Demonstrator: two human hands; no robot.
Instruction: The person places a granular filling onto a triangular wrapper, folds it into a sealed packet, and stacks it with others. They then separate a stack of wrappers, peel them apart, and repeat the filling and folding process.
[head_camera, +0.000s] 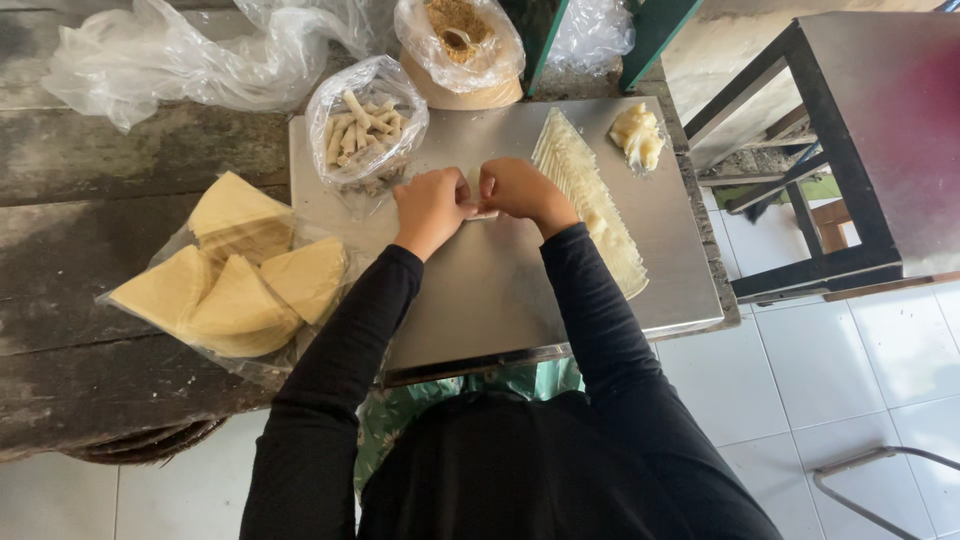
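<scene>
The steel work board (500, 290) lay across a dark wooden table (100, 160), and at its centre the step in hand looked like rolling — both hands pressed together over one small pale wrapper roll (482, 213), only a sliver of it showing between them. The left hand (432, 207) sat at nine o'clock of the roll, the right hand (520, 190) at three o'clock, fingers of both curled down and pinching its ends. Its long axis seemed to run nine to three, across the body, though which end led could not be told. At two o'clock lay the fanned stack of wrapper sheets (590, 200), at one o'clock a lump of pale filling (638, 135). At eleven o'clock stood a clear bag of finished rolled sticks (365, 125); at eight o'clock a bag of folded yellow wrapper wedges (240, 285). By my judgement, the next move called for even finger pressure so the roll closed tight without tearing — and a clean seal.
</scene>
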